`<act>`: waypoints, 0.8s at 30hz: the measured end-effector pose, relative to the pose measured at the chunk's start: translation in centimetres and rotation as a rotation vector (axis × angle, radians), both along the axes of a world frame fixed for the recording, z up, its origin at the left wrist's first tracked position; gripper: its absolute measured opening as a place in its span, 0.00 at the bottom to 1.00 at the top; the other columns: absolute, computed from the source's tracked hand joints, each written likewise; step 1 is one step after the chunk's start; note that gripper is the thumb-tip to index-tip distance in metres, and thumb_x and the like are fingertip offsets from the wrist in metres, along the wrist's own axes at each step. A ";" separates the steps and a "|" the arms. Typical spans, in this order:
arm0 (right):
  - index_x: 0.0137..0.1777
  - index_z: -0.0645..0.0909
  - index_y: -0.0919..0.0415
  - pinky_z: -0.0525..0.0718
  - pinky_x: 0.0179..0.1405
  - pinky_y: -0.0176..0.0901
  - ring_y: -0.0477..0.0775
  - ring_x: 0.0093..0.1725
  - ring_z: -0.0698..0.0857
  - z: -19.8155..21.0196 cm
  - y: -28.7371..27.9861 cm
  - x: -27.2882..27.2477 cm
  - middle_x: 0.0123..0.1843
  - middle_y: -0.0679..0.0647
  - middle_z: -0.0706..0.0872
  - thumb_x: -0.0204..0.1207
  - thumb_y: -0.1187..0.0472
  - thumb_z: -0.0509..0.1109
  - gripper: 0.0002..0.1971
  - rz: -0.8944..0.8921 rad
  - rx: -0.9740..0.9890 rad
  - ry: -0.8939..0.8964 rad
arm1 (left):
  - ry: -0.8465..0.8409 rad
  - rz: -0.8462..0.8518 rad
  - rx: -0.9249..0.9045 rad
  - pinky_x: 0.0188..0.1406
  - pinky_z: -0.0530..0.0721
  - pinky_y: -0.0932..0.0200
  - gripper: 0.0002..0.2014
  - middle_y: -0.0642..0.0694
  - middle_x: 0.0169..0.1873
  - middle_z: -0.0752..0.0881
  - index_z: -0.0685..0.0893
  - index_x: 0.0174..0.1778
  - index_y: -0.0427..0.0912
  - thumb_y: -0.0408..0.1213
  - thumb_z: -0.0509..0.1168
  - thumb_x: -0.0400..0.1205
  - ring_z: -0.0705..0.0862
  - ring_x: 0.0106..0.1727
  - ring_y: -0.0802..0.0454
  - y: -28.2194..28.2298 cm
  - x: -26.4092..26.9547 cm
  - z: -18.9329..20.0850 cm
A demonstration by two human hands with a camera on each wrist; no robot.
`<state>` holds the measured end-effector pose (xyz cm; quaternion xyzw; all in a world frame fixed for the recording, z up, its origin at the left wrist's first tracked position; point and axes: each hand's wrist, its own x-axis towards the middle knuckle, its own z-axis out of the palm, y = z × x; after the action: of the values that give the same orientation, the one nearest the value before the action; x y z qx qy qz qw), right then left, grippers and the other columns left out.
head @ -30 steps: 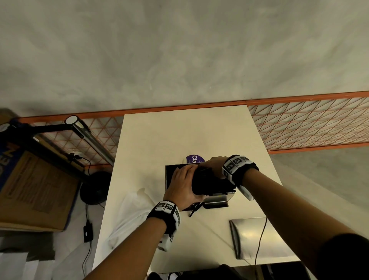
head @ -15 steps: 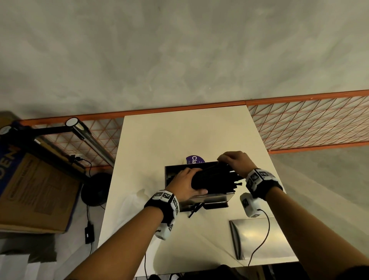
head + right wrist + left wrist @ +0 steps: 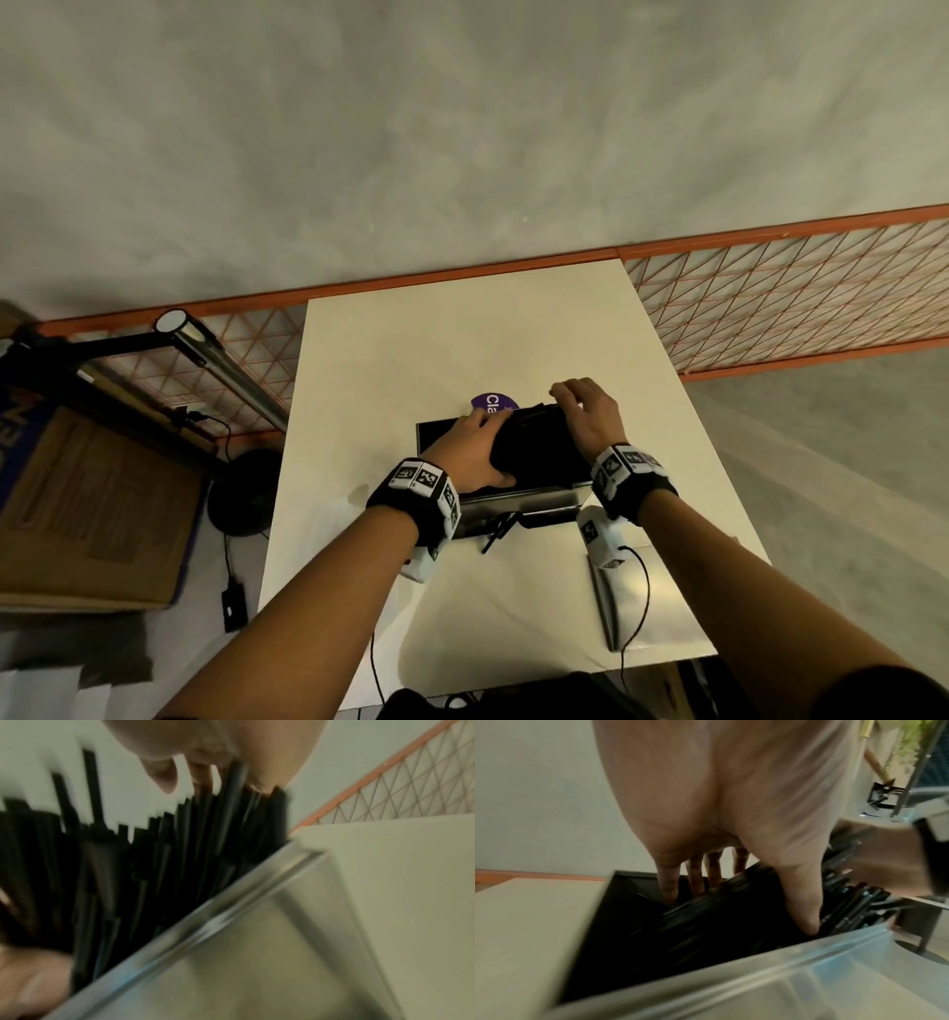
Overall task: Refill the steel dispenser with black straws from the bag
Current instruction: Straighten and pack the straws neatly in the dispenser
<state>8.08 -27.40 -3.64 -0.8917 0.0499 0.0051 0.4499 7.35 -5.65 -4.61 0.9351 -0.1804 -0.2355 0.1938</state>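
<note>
The steel dispenser (image 3: pixel 518 506) stands open-topped mid-table, with a thick bundle of black straws (image 3: pixel 544 455) lying lengthwise in its top. My left hand (image 3: pixel 485 442) grips the bundle's left end, thumb on the near side and fingers on the far side, as the left wrist view shows around the black straws (image 3: pixel 731 923). My right hand (image 3: pixel 575 406) arches over the right end, its bent fingers hooked on the far straw tips; the right wrist view shows uneven straw ends (image 3: pixel 180 841) reaching up to the fingertips (image 3: pixel 203 774). No bag is plainly in view.
A purple round label (image 3: pixel 490 403) lies just behind the dispenser. One loose straw (image 3: pixel 495 532) pokes out at the dispenser's front. The flat steel lid (image 3: pixel 652 611) lies at the table's near right. A lamp arm (image 3: pixel 226 365) and cardboard box (image 3: pixel 87 509) stand left of the table.
My right hand has swung from across the bundle out to its right end and now arches over it. The bundle sits lower in the dispenser. My left hand stays on the left end.
</note>
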 end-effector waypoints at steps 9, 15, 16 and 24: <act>0.78 0.72 0.58 0.73 0.70 0.46 0.55 0.72 0.75 -2.5 1.6 -4.2 0.75 0.53 0.74 0.81 0.41 0.57 0.30 -0.074 0.034 -0.037 | -0.039 -0.035 0.149 0.72 0.77 0.33 0.52 0.36 0.77 0.69 0.54 0.89 0.47 0.52 0.77 0.74 0.75 0.73 0.31 1.9 -1.1 -1.7; 0.64 0.83 0.59 0.71 0.61 0.38 0.55 0.64 0.81 -2.1 1.7 -3.6 0.64 0.52 0.84 0.79 0.44 0.58 0.25 -0.196 0.201 -0.076 | -0.015 0.040 0.152 0.64 0.82 0.30 0.42 0.36 0.71 0.72 0.64 0.82 0.48 0.46 0.77 0.74 0.76 0.69 0.31 -0.6 -0.9 -0.9; 0.62 0.85 0.58 0.72 0.59 0.38 0.54 0.63 0.82 -2.0 1.5 -3.6 0.62 0.51 0.86 0.79 0.44 0.59 0.24 -0.243 0.296 -0.056 | -0.018 0.028 0.182 0.62 0.83 0.29 0.40 0.37 0.71 0.72 0.65 0.80 0.48 0.44 0.77 0.74 0.77 0.68 0.31 -1.0 -0.8 -0.6; 0.66 0.84 0.57 0.72 0.67 0.40 0.51 0.67 0.80 -2.0 2.6 -3.6 0.67 0.50 0.83 0.78 0.42 0.58 0.26 -0.199 0.262 -0.101 | 0.069 0.088 0.305 0.64 0.82 0.28 0.33 0.32 0.73 0.71 0.65 0.81 0.43 0.37 0.71 0.81 0.76 0.71 0.28 -2.6 0.6 0.8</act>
<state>4.52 -24.80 -5.67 -0.8153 0.1144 -0.0777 0.5623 7.93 -8.29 -3.81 0.9521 -0.0949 -0.2833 0.0656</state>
